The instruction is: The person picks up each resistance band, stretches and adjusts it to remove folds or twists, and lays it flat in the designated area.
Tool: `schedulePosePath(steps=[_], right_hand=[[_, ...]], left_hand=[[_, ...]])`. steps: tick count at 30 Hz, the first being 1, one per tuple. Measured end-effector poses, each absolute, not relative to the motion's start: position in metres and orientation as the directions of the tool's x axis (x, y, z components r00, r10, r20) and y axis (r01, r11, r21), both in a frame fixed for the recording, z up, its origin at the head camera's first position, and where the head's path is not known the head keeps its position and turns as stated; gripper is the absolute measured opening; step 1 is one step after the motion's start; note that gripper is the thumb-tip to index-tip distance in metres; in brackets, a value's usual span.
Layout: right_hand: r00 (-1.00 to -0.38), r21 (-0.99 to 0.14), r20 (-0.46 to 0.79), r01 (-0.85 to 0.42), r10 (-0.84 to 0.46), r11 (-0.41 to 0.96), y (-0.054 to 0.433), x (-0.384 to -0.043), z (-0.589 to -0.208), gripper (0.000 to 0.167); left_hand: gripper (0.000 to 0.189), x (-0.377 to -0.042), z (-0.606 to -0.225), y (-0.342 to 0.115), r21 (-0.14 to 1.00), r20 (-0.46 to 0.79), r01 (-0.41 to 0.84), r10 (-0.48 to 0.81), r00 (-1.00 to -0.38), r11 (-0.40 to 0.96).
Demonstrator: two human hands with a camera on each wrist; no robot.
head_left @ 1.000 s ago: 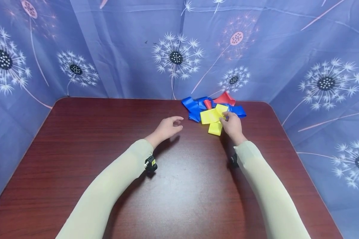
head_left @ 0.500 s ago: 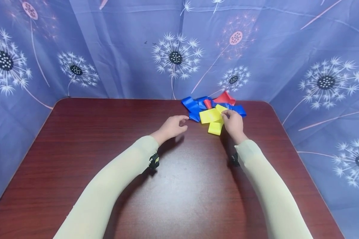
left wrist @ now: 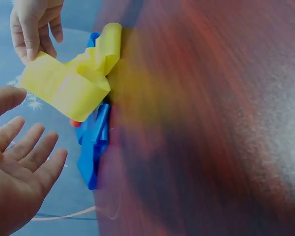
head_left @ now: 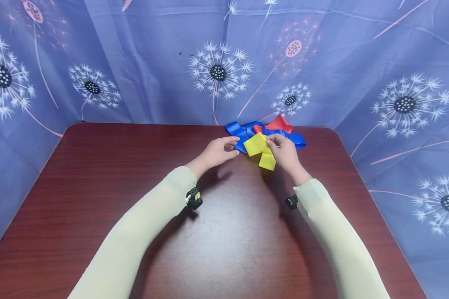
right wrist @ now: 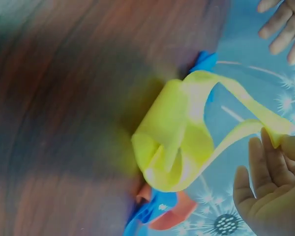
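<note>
A yellow resistance band [head_left: 255, 144], wide, flat and looped, hangs folded from my right hand [head_left: 286, 155]. The right thumb and fingertips pinch one edge of it, as the right wrist view shows, and the loop [right wrist: 167, 132] droops from there. My left hand [head_left: 218, 151] is just left of the yellow band, its fingers spread and nothing in them; in the left wrist view the left palm [left wrist: 19, 182] faces the band across a small gap. Behind the yellow band lie a blue band [head_left: 239, 132] and a red band [head_left: 280, 123], partly covered by it.
The bands lie at the back of a dark red wooden table [head_left: 134, 166], near its far edge. A blue curtain [head_left: 153, 62] with dandelion prints stands right behind and along the sides. Small black cameras [head_left: 193, 198] are strapped at both wrists.
My right hand has moved a little left, lifting and folding the yellow band with it. The left hand has come right, closer to the bands. The blue and red bands have stayed in place.
</note>
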State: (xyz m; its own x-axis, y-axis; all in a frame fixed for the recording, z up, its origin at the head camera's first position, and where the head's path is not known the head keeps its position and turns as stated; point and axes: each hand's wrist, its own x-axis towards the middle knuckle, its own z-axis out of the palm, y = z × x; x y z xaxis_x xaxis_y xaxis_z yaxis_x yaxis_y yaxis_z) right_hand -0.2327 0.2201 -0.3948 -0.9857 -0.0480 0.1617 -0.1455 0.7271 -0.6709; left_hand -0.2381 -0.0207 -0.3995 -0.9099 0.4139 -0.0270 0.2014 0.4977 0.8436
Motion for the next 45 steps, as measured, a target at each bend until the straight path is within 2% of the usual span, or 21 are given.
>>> schedulePosePath(steps=[12,24,33,40,45], right_hand=[[-0.987,-0.689,0.089,-0.158,-0.134,0.707,0.209,-0.221,-0.385,0.030],[-0.972,-0.697,0.085,-0.215,-0.218,0.684,0.199,-0.207,-0.368,0.023],[-0.961,-0.736,0.041,-0.215,-0.274,0.642,0.190,-0.203,-0.352,0.021],[-0.965,-0.778,0.008,-0.170,-0.260,0.605,0.189,-0.205,-0.344,0.023],[-0.972,-0.759,0.035,-0.177,-0.231,0.626,0.192,-0.209,-0.342,0.024]], left_hand=[[0.058,-0.236,-0.391,-0.016,0.870,-0.040,0.203,0.475,-0.879,0.449],[0.062,-0.236,-0.396,-0.014,0.864,-0.025,0.241,0.514,-0.857,0.443],[0.050,-0.236,-0.398,-0.011,0.857,-0.015,0.261,0.528,-0.849,0.444],[0.048,-0.235,-0.406,-0.013,0.844,-0.061,0.245,0.538,-0.841,0.478],[0.039,-0.232,-0.413,-0.016,0.835,-0.075,0.241,0.537,-0.840,0.494]])
